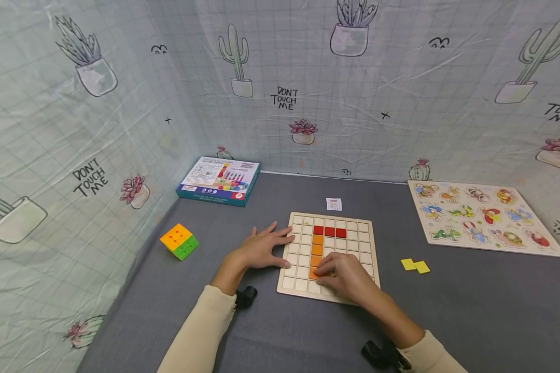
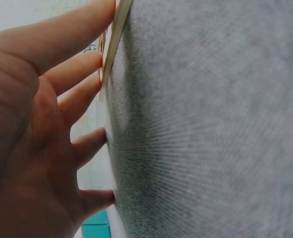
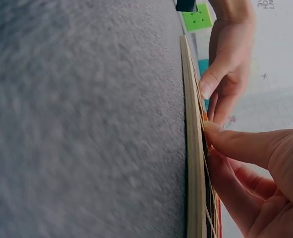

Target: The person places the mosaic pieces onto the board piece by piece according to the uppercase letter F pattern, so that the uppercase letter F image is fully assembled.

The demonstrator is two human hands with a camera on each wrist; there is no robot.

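Observation:
A wooden grid board point(image 1: 296, 285) lies on the grey cloth with three red tiles point(image 1: 329, 231) in a row and several orange tiles point(image 1: 317, 249) in a column below the leftmost red one. My right hand point(image 1: 347, 277) is over the board's lower part, its thumb and fingertips pinching the lowest orange tile point(image 1: 313, 274) at the column's end. Spread along the board's left edge, my left hand point(image 1: 261, 248) has thumb and some fingertips on the rim. In the left wrist view, its other fingertips touch the cloth beside the board.
Two yellow tiles point(image 1: 415, 266) lie right of the board, below an insect puzzle board point(image 1: 487, 217). A small printed card point(image 1: 334, 204) is just behind the grid. To the left sit an orange-and-green puzzle cube point(image 1: 179, 242) and a flat game box point(image 1: 218, 180). Patterned cloth walls surround the table.

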